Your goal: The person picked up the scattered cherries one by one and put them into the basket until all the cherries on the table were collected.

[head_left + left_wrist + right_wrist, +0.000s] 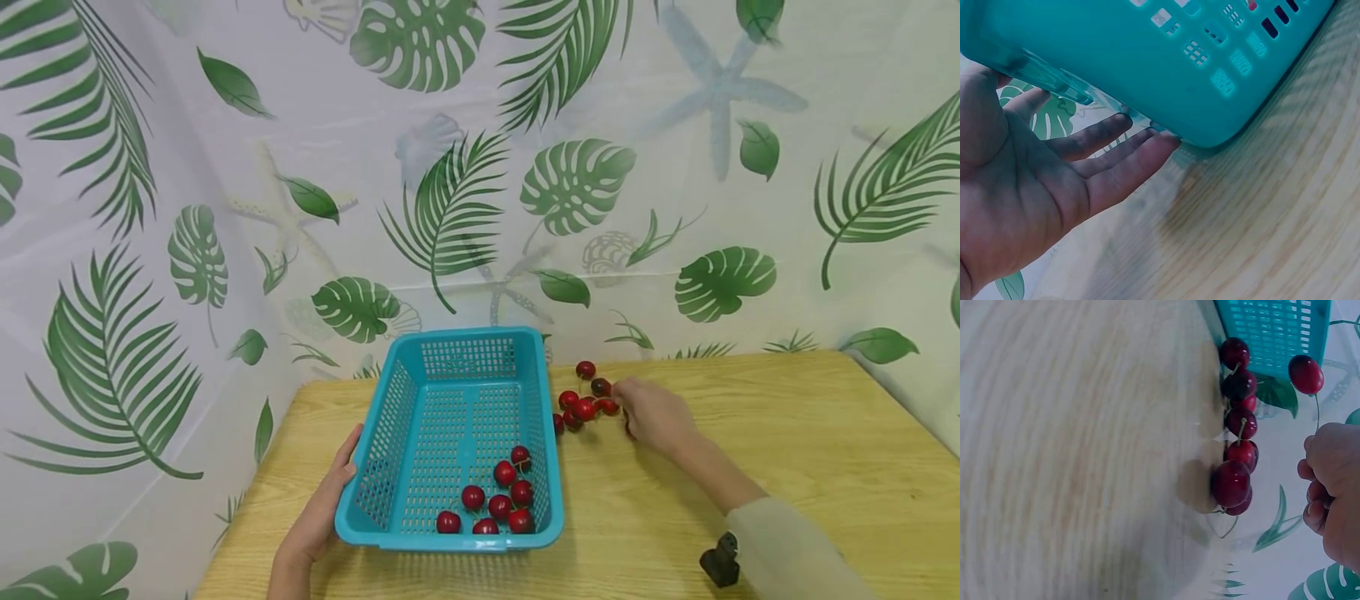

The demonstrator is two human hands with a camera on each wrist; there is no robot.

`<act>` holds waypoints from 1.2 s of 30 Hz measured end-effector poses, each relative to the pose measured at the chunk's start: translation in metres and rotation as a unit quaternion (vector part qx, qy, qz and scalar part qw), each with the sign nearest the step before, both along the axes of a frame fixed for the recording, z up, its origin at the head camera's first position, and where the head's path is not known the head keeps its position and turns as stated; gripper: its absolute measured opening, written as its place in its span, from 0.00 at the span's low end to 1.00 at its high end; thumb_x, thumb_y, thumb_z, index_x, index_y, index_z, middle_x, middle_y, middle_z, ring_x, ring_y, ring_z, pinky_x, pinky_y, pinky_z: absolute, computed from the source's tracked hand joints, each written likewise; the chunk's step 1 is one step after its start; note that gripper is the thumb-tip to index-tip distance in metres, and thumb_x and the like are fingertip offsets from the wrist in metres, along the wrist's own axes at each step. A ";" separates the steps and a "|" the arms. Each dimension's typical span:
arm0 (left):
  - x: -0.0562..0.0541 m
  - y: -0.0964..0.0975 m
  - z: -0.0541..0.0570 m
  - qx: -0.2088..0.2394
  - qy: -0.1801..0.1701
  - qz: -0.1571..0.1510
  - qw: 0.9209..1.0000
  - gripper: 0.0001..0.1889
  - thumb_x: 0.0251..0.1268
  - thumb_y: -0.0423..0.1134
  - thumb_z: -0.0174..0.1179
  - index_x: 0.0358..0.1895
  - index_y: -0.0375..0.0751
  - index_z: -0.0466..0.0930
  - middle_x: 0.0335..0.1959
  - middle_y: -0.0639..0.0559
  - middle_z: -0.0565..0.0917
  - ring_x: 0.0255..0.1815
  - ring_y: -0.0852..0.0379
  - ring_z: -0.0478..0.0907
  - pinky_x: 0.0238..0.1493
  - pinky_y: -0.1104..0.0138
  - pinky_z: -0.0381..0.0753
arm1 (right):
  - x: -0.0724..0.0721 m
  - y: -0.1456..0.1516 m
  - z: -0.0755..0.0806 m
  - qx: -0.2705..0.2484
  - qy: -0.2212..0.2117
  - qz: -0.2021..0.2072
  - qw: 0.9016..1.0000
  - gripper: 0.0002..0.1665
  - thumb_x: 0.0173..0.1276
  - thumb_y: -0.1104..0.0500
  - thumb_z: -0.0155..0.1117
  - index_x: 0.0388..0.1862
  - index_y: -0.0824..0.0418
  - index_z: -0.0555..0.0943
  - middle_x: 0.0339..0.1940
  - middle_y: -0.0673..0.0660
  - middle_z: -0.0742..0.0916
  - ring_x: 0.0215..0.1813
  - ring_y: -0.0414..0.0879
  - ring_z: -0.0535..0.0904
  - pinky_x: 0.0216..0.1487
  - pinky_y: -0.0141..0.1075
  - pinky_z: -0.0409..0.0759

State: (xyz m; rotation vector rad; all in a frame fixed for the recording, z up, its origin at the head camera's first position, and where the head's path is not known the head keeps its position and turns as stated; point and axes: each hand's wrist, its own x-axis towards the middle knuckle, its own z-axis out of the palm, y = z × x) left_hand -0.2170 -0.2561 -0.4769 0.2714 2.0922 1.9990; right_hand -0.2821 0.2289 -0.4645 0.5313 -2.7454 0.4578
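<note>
A blue plastic basket (467, 333) with perforated walls stands on the table, with several dark red cherries (499, 507) gathered at its near right corner. My left hand (324, 504) holds the basket's left side, thumb at the rim and fingers against the outer wall; in the left wrist view its fingers (1132, 165) touch the underside of the rim. To the right of the basket, my right hand (660, 415) pinches the stem of one cherry (1305, 375), which is raised off the table in the right wrist view. Several loose cherries (1231, 483) lie on the tabletop close by.
The wooden table (787, 467) extends right of the basket. A white cloth (495, 108) printed with green leaves hangs behind and at the left. A small black object (720, 560) is at the right sleeve.
</note>
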 end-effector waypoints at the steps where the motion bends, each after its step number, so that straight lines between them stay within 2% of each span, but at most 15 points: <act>1: 0.000 0.000 -0.001 0.001 0.000 0.000 1.000 0.30 0.80 0.50 0.32 0.81 0.60 0.39 0.81 0.39 0.40 0.74 0.26 0.49 0.58 0.48 0.71 | 0.001 0.000 0.002 -0.004 0.004 0.001 1.000 0.04 0.70 0.66 0.60 0.39 0.63 0.82 0.38 0.59 0.87 0.40 0.56 0.84 0.38 0.49 0.82; 4: 0.001 0.000 -0.002 0.002 -0.002 0.001 1.000 0.30 0.80 0.49 0.32 0.81 0.60 0.39 0.81 0.39 0.40 0.74 0.26 0.49 0.58 0.48 0.72 | 0.002 -0.001 0.007 -0.014 0.003 0.001 1.000 0.05 0.72 0.65 0.59 0.40 0.63 0.83 0.37 0.59 0.87 0.41 0.56 0.84 0.41 0.49 0.82; 11: -0.003 0.000 0.000 -0.001 0.010 -0.012 1.000 0.30 0.81 0.50 0.31 0.81 0.58 0.37 0.81 0.40 0.40 0.74 0.26 0.50 0.58 0.47 0.72 | 0.008 -0.013 0.031 -0.045 -0.012 -0.016 0.999 0.06 0.73 0.65 0.58 0.39 0.63 0.83 0.32 0.55 0.86 0.31 0.47 0.79 0.34 0.46 0.79; 14: -0.004 0.000 0.002 0.005 0.005 -0.011 1.000 0.30 0.81 0.51 0.31 0.81 0.60 0.37 0.80 0.39 0.41 0.72 0.24 0.52 0.55 0.46 0.75 | 0.011 -0.022 0.037 -0.056 -0.001 -0.003 0.998 0.06 0.72 0.65 0.58 0.38 0.64 0.82 0.31 0.55 0.85 0.30 0.46 0.77 0.35 0.45 0.79; 21: -0.003 -0.001 0.002 0.004 -0.003 -0.011 1.000 0.31 0.80 0.52 0.32 0.81 0.60 0.37 0.81 0.39 0.41 0.72 0.24 0.53 0.54 0.46 0.76 | 0.020 -0.045 0.041 -0.077 0.045 0.042 0.995 0.04 0.69 0.68 0.61 0.38 0.66 0.82 0.32 0.57 0.86 0.34 0.49 0.79 0.39 0.45 0.81; 28: -0.002 -0.001 0.001 0.000 -0.006 -0.003 1.000 0.31 0.80 0.52 0.33 0.81 0.61 0.38 0.81 0.40 0.42 0.71 0.24 0.54 0.53 0.46 0.76 | 0.029 -0.069 0.045 -0.081 0.047 0.078 0.993 0.02 0.69 0.66 0.63 0.38 0.63 0.82 0.32 0.53 0.85 0.34 0.47 0.79 0.37 0.42 0.81; 33: -0.001 -0.002 0.001 0.000 -0.006 -0.002 1.000 0.31 0.80 0.52 0.33 0.81 0.61 0.38 0.81 0.39 0.41 0.71 0.24 0.54 0.53 0.46 0.76 | 0.039 -0.091 0.044 -0.063 0.070 0.096 0.991 0.03 0.68 0.65 0.64 0.38 0.61 0.84 0.35 0.53 0.87 0.39 0.48 0.82 0.38 0.41 0.83; 36: 0.000 -0.002 0.000 -0.001 -0.003 -0.004 1.000 0.30 0.80 0.51 0.33 0.81 0.63 0.39 0.81 0.39 0.41 0.72 0.24 0.53 0.54 0.46 0.76 | 0.044 -0.104 0.045 -0.044 0.073 0.114 0.990 0.02 0.69 0.64 0.64 0.37 0.59 0.84 0.34 0.51 0.86 0.39 0.47 0.81 0.36 0.39 0.82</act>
